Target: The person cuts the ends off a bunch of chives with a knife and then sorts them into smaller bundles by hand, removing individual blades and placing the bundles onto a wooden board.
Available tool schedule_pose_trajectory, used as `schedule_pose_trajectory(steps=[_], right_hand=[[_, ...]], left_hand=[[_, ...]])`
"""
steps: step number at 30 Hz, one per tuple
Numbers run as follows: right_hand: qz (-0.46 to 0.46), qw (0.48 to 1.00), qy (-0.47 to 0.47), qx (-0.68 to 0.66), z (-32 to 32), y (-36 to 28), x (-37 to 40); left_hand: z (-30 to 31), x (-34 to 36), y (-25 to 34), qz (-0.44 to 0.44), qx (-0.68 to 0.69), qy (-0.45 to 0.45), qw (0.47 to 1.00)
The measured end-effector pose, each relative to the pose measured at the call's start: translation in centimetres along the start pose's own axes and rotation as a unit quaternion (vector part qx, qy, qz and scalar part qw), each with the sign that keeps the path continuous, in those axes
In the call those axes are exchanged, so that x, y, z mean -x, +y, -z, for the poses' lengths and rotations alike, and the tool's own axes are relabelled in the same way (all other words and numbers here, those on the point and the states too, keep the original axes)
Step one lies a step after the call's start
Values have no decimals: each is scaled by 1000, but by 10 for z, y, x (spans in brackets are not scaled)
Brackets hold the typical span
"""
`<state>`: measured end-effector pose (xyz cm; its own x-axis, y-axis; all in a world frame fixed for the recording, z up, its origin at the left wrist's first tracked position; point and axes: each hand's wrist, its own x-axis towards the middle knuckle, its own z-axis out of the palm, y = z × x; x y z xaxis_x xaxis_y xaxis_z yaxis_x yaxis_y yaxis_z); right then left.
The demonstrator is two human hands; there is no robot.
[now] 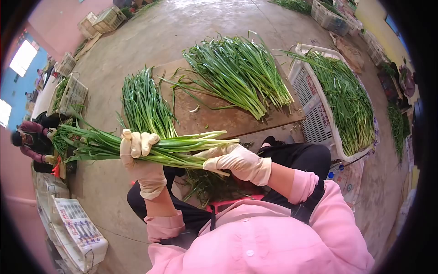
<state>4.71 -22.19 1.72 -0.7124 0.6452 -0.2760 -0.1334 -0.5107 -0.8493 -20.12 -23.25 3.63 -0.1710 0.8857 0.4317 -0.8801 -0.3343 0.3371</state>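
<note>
A bunch of garlic chives (182, 152) is held level across my lap, leaves to the left and pale stalk ends to the right. My left hand (138, 148), in a cream glove, has its fingers wrapped round the middle of the bunch. At the stalk ends my gloved right hand (239, 162) is closed on some of the stalks; its fingertips are partly hidden. Just beyond, a smaller pile of garlic chives (147, 102) lies at the left side of a low wooden board (200, 109). A larger pile (237, 71) covers the board's far right.
A white plastic crate (308, 121) full of greens stands to my right. Loose leaf scraps (212, 185) lie between my legs. An overturned white crate (80, 226) is at lower left. Another person (34, 139) handles greens at far left. More crates (331, 18) line the walls.
</note>
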Motion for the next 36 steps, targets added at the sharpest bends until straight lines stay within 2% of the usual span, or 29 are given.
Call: schedule_pose_trajectory(steps=[1,5,9,10,18,26,29,30,36], right_hand=[[-19,1000,8,12,-1,2,-1],[2,999,40,-19,1,4,-3],[-45,997,44,54,3,-8,1],[-44,992,50,103,3,-11,0],[-12,998,6,62,5,-11,0],[4,991,43,126,1,-14,-3],[27,951,79,297,5,-7,-6],[56,921,83,376,7,-8,-6],[104,874,102,464,33,8,-4]], left_hand=[[-1,0,0,6,-4,-4,1000],[2,3,2,39,-24,-29,999],[-3,5,-3,35,-34,-5,999],[-1,5,-3,36,-34,-4,999],[5,6,0,59,3,-36,998],[8,8,-2,65,20,-31,997],[10,8,-3,59,15,-23,998],[10,8,-3,58,13,-22,998],[16,7,10,45,1,-29,999]])
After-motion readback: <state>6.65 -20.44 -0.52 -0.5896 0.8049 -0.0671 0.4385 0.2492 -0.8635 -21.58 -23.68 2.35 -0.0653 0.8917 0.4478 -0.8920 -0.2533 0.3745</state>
